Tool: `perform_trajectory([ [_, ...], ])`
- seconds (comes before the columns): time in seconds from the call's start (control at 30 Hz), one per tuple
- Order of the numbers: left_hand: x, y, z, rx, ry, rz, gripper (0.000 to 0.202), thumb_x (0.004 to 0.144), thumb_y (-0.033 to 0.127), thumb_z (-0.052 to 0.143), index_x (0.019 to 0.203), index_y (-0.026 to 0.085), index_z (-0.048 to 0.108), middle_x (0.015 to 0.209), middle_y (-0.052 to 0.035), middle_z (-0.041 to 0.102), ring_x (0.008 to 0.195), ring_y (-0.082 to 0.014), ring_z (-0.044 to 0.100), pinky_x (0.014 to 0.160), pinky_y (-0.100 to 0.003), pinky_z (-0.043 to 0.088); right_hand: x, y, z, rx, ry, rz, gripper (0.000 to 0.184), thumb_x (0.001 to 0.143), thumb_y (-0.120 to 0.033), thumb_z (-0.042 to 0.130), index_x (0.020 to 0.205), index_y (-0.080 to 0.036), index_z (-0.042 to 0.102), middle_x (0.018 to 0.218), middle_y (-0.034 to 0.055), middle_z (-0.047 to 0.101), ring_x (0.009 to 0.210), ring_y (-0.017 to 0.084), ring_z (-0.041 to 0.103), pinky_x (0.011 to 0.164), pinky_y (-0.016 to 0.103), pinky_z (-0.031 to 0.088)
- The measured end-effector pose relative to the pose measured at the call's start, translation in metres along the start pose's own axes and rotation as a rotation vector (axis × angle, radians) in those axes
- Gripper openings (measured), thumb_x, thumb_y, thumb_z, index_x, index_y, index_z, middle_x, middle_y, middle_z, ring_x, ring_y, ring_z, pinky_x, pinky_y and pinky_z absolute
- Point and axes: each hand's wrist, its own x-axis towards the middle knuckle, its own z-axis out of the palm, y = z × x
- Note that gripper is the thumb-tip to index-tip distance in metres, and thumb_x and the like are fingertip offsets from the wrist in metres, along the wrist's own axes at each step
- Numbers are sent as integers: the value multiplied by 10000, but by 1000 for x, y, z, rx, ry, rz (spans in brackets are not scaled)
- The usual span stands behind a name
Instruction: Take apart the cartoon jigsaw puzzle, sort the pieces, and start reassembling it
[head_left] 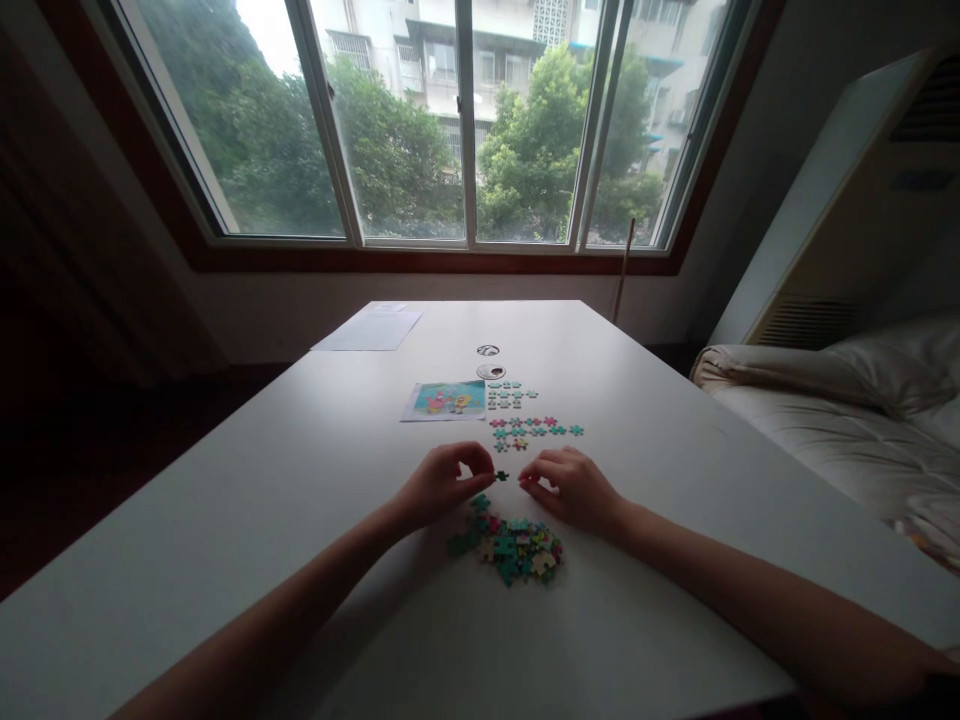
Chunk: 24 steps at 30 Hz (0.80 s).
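Note:
Between thumb and forefinger, my left hand (448, 482) pinches a small dark green jigsaw puzzle piece (502, 476) by its left side. Just right of that piece is my right hand (568, 486), its thumb and fingertips drawn together; whether anything is in them is too small to tell. Below both hands lies a heap of loose puzzle pieces (517, 550), mostly green with some yellow, pink and beige. Beyond the hands, several puzzle pieces (519, 432) are laid out in rows. A picture sheet (450, 401) with pink and yellow cartoon figures lies left of the rows.
All this rests on a white table (315, 480). Two round flat items (491, 372) lie past the picture, and white paper (367, 330) is at the far left. A pale padded sofa (840, 420) stands on the right, a window (465, 130) ahead.

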Motion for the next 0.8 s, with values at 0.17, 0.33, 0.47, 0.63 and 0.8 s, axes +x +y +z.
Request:
perform_trajectory([
  [0.17, 1, 12, 5, -111, 2, -84, 128, 722, 248, 578, 736, 125, 613, 676, -19, 619, 606, -109, 526, 522, -202, 369, 0, -1, -2, -80, 12, -7, 194, 833, -319, 473, 746, -189, 588, 648, -1, 616, 602, 107, 535, 640, 256, 321],
  [0.33, 1, 13, 13, -130, 17, -95, 129, 720, 247, 581, 746, 126, 621, 658, -11, 616, 583, -102, 515, 509, -197, 352, -1, 1, -2, -64, 18, -14, 152, 813, -335, 506, 813, -200, 575, 661, -14, 618, 608, 104, 541, 647, 249, 312],
  [0.47, 1, 11, 15, -132, 32, -90, 133, 720, 251, 581, 750, 128, 624, 667, -12, 619, 580, -101, 508, 512, -198, 352, -2, 1, -1, -47, 31, -22, 160, 819, -338, 498, 843, -203, 579, 680, -11, 625, 623, 106, 548, 660, 252, 314],
  [0.63, 2, 11, 15, -137, 26, -108, 136, 714, 247, 583, 753, 125, 629, 674, -13, 626, 579, -100, 509, 515, -195, 354, -1, 0, 0, -46, 73, -54, 156, 824, -311, 490, 825, -192, 591, 641, -11, 621, 577, 97, 536, 637, 248, 312],
  [0.8, 2, 10, 18, -140, 31, -111, 135, 717, 247, 580, 754, 127, 629, 669, -7, 624, 586, -100, 518, 510, -189, 351, -1, -2, -1, -44, 81, -75, 140, 812, -303, 504, 818, -192, 589, 629, -19, 615, 562, 93, 530, 636, 247, 314],
])
